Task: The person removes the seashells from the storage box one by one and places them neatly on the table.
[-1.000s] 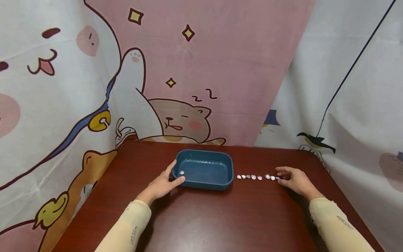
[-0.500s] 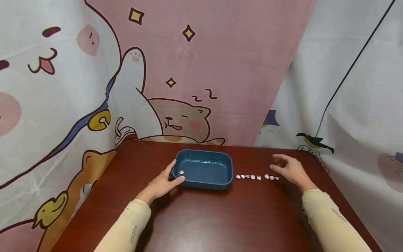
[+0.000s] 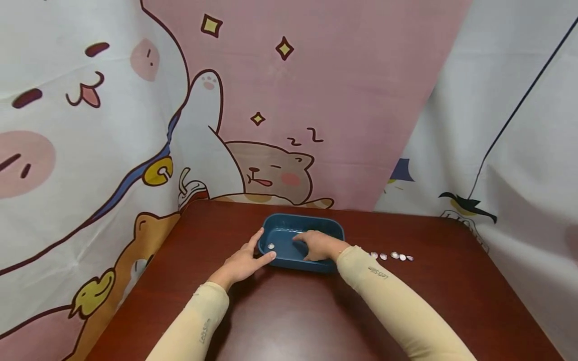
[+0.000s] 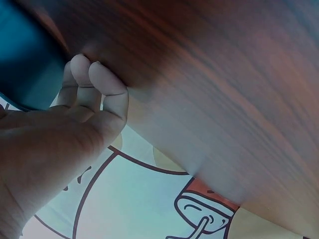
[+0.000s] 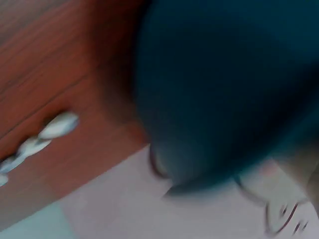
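A dark blue rectangular tray [image 3: 289,263] stands on the brown table. My left hand [image 3: 241,263] touches its near left corner, with the index finger along the left side and the thumb at the front rim. One small pale seashell [image 3: 271,246] lies inside at the left end. My right hand [image 3: 318,244] reaches over the tray's right side into it, index finger pointing left and thumb lower down. I cannot tell whether a shell is between its fingers. Right of the tray, a row of small whitish seashells [image 3: 395,255] lies on the table, partly covered by my right sleeve.
The wood-grain table [image 3: 280,311] extends in front of the tray and to both sides. A cartoon-printed cloth [image 3: 352,100] hangs behind its far edge and down both sides. In the right wrist view, the tray wall [image 5: 209,99] looms close and blurred.
My right hand has moved left from the row's far right end, rising and then going over into the tray. My left hand keeps its place at the tray. The head view has turned slightly left.
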`<state>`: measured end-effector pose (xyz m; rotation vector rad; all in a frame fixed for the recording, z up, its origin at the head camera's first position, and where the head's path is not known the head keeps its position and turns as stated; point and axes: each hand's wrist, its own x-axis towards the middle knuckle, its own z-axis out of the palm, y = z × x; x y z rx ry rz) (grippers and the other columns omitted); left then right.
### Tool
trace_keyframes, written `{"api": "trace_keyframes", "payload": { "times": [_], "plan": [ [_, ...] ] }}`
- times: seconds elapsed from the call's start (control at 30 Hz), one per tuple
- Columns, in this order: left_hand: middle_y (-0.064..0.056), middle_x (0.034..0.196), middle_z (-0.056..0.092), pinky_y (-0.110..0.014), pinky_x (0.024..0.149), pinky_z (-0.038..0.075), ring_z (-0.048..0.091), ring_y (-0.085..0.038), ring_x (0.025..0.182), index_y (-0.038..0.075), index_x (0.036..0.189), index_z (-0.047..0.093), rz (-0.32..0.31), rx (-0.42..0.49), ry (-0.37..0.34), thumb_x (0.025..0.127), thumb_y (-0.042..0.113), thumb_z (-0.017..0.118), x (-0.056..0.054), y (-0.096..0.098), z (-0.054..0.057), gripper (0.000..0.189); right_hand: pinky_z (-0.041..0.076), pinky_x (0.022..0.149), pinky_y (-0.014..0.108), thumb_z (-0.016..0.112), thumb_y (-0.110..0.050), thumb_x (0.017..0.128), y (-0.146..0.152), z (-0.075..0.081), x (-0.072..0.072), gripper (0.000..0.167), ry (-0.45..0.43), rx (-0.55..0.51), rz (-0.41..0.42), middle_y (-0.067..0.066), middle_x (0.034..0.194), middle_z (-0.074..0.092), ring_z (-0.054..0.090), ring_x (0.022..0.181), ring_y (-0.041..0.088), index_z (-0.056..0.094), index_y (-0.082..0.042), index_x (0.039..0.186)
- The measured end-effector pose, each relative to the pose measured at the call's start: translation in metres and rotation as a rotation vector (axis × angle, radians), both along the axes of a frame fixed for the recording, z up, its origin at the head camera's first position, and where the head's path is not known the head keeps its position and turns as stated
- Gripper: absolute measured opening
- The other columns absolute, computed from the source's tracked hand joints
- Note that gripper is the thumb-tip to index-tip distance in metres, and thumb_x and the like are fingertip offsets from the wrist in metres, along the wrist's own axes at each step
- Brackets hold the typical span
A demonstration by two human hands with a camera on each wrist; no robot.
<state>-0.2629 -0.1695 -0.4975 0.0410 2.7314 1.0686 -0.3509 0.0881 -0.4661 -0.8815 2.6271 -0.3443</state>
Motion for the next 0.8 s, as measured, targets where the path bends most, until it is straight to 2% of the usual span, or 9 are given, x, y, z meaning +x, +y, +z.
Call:
{"api": "trace_keyframes", "payload": {
  "times": [0.1, 0.2, 0.27, 0.33, 0.43, 0.53, 0.8],
  "plan": [
    [-0.017, 0.174, 0.034, -0.079, 0.116, 0.035, 0.043, -0.049, 0.153, 0.043, 0.172, 0.012, -0.013, -0.012, 0.012, 0.096, 0.078, 0.056, 0.000, 0.000, 0.002, 0.095, 0.042, 0.125, 0.052, 0.082, -0.013, 0.095, -0.027, -0.012, -0.002, 0.063, 0.009, -0.032, 0.047, 0.012, 0.157, 0.058, 0.052, 0.149, 0.033, 0.059, -0.015, 0.154],
    [-0.018, 0.173, 0.036, -0.078, 0.115, 0.036, 0.045, -0.049, 0.152, 0.042, 0.172, 0.013, -0.019, -0.012, 0.020, 0.097, 0.078, 0.056, 0.000, 0.000, 0.003, 0.094, 0.044, 0.123, 0.049, 0.079, -0.013, 0.097, -0.052, -0.020, -0.005, 0.053, 0.038, -0.097, 0.107, 0.009, 0.151, 0.065, 0.058, 0.145, 0.029, 0.065, -0.013, 0.148],
    [-0.018, 0.173, 0.036, -0.078, 0.115, 0.037, 0.045, -0.048, 0.152, 0.041, 0.172, 0.014, -0.024, 0.002, 0.019, 0.097, 0.076, 0.056, 0.001, -0.001, 0.004, 0.093, 0.051, 0.116, 0.045, 0.078, -0.010, 0.097, -0.066, -0.024, -0.006, 0.040, 0.072, -0.135, 0.139, 0.007, 0.137, 0.074, 0.067, 0.131, 0.025, 0.073, -0.011, 0.137],
    [-0.017, 0.173, 0.036, -0.076, 0.115, 0.038, 0.045, -0.047, 0.152, 0.041, 0.172, 0.014, -0.027, 0.016, 0.014, 0.097, 0.076, 0.057, 0.001, 0.000, 0.004, 0.093, 0.059, 0.103, 0.041, 0.078, -0.007, 0.097, -0.077, -0.026, -0.006, 0.024, 0.101, -0.176, 0.144, 0.006, 0.117, 0.081, 0.074, 0.110, 0.021, 0.081, -0.008, 0.120],
    [-0.017, 0.172, 0.038, -0.075, 0.113, 0.040, 0.047, -0.045, 0.151, 0.040, 0.172, 0.015, -0.029, 0.029, 0.021, 0.097, 0.075, 0.059, 0.001, 0.000, 0.005, 0.094, 0.061, 0.084, 0.032, 0.079, -0.005, 0.094, -0.086, -0.028, -0.006, 0.008, 0.153, -0.214, 0.120, 0.002, 0.091, 0.082, 0.071, 0.083, 0.012, 0.085, -0.010, 0.096],
    [-0.017, 0.171, 0.040, -0.074, 0.112, 0.042, 0.049, -0.043, 0.150, 0.039, 0.172, 0.015, -0.026, 0.029, 0.033, 0.097, 0.075, 0.059, 0.001, 0.000, 0.004, 0.093, 0.059, 0.076, 0.027, 0.080, -0.006, 0.093, -0.091, -0.029, -0.006, 0.010, 0.176, -0.232, 0.094, -0.002, 0.080, 0.079, 0.063, 0.072, 0.005, 0.084, -0.011, 0.086],
    [-0.017, 0.172, 0.038, -0.074, 0.112, 0.041, 0.048, -0.044, 0.150, 0.041, 0.172, 0.015, -0.016, 0.031, 0.020, 0.097, 0.076, 0.058, 0.001, -0.001, 0.001, 0.093, 0.056, 0.072, 0.023, 0.080, -0.008, 0.095, -0.091, -0.033, -0.006, 0.011, 0.169, -0.212, 0.064, -0.005, 0.081, 0.077, 0.060, 0.070, 0.003, 0.083, -0.014, 0.087]
  ]
}}
